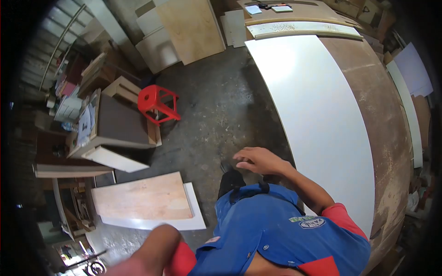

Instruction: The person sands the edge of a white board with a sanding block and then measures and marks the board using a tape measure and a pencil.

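Note:
My right hand (262, 159) hangs in front of my waist, over the grey concrete floor (216, 115). Its fingers are loosely bent, the thumb stands apart from them, and nothing is held. To its right lies a long white panel (322, 119) on a large brown board (377, 115); the hand does not touch it. At the lower left, my left arm (161, 244) is bent and blurred, and its hand is outside the picture. A wooden board (142, 198) lies on a white sheet (198, 207), left of my body.
A red stool (159, 105) stands left of centre beside a dark-sided cabinet (122, 122) with papers on top. Plywood sheets (191, 30) lean on the back wall. A wooden strip (308, 34) crosses the panel's far end. A bicycle wheel (96, 267) shows at lower left.

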